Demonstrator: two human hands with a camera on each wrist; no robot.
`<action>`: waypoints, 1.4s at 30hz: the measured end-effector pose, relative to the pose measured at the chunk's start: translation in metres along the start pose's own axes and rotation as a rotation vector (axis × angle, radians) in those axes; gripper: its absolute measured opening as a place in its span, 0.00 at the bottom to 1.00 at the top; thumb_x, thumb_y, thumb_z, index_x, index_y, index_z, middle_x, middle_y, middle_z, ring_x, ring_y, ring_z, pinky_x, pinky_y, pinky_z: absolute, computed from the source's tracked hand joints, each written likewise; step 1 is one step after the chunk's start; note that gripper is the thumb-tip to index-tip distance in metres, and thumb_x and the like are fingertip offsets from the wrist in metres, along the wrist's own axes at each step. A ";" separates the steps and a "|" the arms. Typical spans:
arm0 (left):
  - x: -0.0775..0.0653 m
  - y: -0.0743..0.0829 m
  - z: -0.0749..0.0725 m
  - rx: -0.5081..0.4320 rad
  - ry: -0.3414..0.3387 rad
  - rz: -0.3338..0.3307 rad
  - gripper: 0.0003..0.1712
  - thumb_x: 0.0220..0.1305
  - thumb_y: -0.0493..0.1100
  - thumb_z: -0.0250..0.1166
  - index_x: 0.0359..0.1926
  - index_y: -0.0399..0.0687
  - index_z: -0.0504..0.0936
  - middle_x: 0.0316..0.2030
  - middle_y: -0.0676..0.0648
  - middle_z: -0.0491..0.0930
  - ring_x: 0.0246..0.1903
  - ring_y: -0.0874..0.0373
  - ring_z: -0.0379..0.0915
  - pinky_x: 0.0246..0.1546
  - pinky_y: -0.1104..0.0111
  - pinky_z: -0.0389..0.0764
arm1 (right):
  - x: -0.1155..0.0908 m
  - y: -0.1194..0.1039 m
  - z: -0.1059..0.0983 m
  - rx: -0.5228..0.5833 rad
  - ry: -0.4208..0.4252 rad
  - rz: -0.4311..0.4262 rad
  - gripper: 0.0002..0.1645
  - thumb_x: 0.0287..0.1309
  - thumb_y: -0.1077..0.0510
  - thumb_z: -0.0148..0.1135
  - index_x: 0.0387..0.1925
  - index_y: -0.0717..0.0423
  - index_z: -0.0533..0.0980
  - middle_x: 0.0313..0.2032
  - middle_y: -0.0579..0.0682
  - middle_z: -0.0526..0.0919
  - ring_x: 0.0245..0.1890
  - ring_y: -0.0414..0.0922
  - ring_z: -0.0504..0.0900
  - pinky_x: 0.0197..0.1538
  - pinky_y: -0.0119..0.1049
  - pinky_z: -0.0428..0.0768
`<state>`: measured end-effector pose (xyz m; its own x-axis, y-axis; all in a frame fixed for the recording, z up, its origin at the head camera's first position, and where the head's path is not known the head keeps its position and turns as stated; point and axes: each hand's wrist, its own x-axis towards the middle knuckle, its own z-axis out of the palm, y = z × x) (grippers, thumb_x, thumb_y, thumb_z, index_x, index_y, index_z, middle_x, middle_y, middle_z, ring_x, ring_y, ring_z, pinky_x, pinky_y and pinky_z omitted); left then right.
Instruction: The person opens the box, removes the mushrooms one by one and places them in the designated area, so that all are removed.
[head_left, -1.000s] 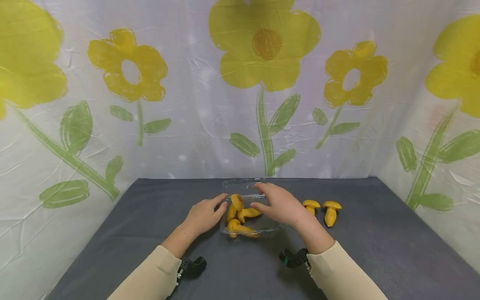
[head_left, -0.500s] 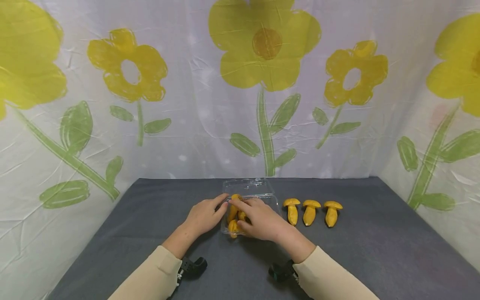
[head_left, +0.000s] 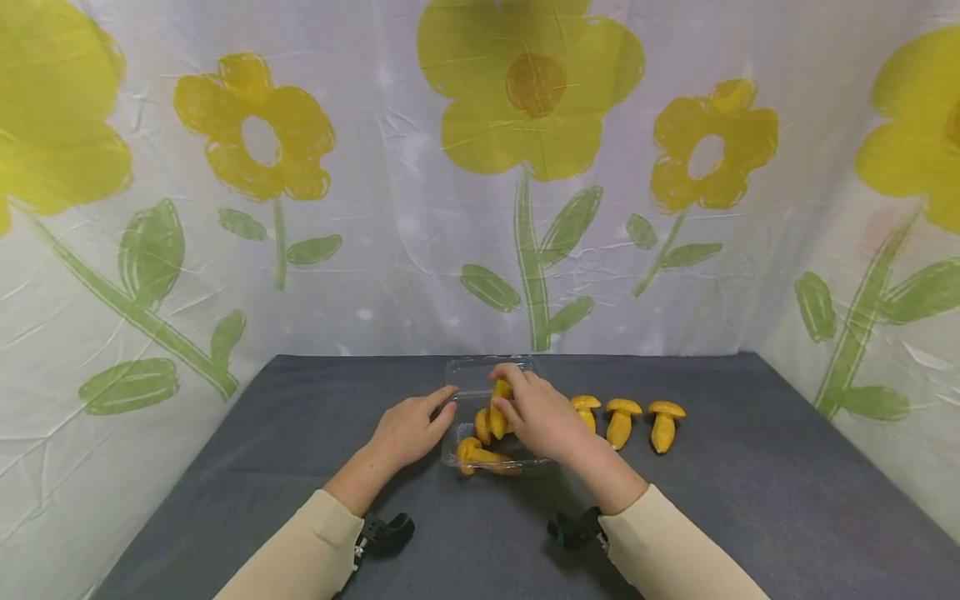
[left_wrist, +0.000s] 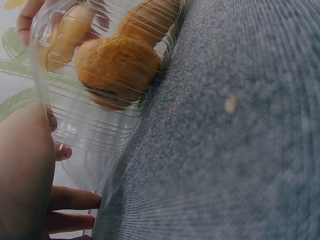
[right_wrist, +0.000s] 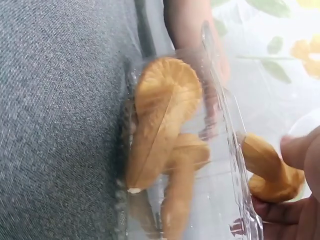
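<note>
A clear plastic clamshell box stands on the cloth, its lid folded open at the back. My right hand pinches a yellow-brown mushroom between thumb and fingers, over the box. In the right wrist view that mushroom shows past the box rim. Two mushrooms lie in the box, one along the front and one behind it, partly covered by the held one. My left hand rests at the box's left rim, thumb and index finger extended. Its other fingers lie straight beside the plastic in the left wrist view.
Three more mushrooms stand in a row on the dark grey cloth right of the box: one near my right hand, a middle one and a far right one. A flower-printed curtain closes off the back.
My right hand has reached to the left side of the box, taken hold of a mushroom there and lifted it back to the right. My left hand has stayed in place.
</note>
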<state>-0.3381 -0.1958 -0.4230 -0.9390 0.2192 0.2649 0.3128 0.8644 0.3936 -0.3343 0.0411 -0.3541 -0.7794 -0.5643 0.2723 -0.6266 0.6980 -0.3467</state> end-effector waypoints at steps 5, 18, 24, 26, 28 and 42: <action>-0.001 -0.001 0.000 0.005 -0.008 0.007 0.27 0.81 0.54 0.52 0.74 0.52 0.73 0.60 0.43 0.81 0.52 0.43 0.82 0.48 0.45 0.82 | 0.002 0.004 -0.008 0.043 -0.031 0.034 0.10 0.79 0.54 0.53 0.54 0.53 0.67 0.39 0.47 0.82 0.29 0.41 0.79 0.32 0.38 0.76; 0.000 -0.001 0.000 0.013 0.003 0.016 0.27 0.81 0.54 0.51 0.74 0.52 0.73 0.60 0.43 0.81 0.51 0.43 0.82 0.46 0.45 0.83 | -0.007 0.033 -0.055 0.241 -0.222 0.204 0.25 0.74 0.57 0.57 0.69 0.51 0.72 0.46 0.50 0.83 0.28 0.43 0.76 0.33 0.40 0.76; 0.001 -0.001 0.001 0.010 0.004 0.014 0.28 0.81 0.55 0.52 0.74 0.52 0.72 0.61 0.44 0.81 0.52 0.43 0.82 0.47 0.45 0.82 | -0.014 0.050 -0.076 0.304 -0.324 0.237 0.21 0.73 0.55 0.62 0.63 0.55 0.75 0.56 0.53 0.81 0.50 0.55 0.81 0.47 0.48 0.79; 0.001 -0.002 0.002 0.006 0.004 0.015 0.27 0.81 0.55 0.52 0.74 0.52 0.72 0.61 0.44 0.81 0.52 0.44 0.82 0.47 0.45 0.82 | -0.017 0.054 -0.083 0.319 -0.355 0.259 0.22 0.73 0.53 0.62 0.64 0.54 0.74 0.58 0.55 0.80 0.52 0.56 0.81 0.50 0.51 0.79; 0.001 -0.001 0.001 0.004 0.003 0.014 0.28 0.81 0.55 0.51 0.74 0.52 0.72 0.61 0.44 0.81 0.52 0.44 0.82 0.47 0.45 0.82 | -0.020 0.057 -0.089 0.339 -0.369 0.279 0.25 0.74 0.52 0.62 0.67 0.56 0.73 0.60 0.56 0.79 0.54 0.56 0.80 0.54 0.54 0.79; 0.000 0.000 -0.001 -0.009 -0.007 0.000 0.28 0.81 0.55 0.51 0.75 0.52 0.72 0.63 0.44 0.79 0.55 0.43 0.80 0.51 0.44 0.81 | -0.033 0.071 -0.096 0.360 -0.556 0.441 0.31 0.58 0.66 0.68 0.63 0.70 0.75 0.48 0.55 0.82 0.35 0.48 0.81 0.44 0.46 0.83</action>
<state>-0.3383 -0.1960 -0.4224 -0.9400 0.2223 0.2588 0.3140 0.8603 0.4017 -0.3533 0.1511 -0.3015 -0.7785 -0.4729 -0.4126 -0.1470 0.7766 -0.6127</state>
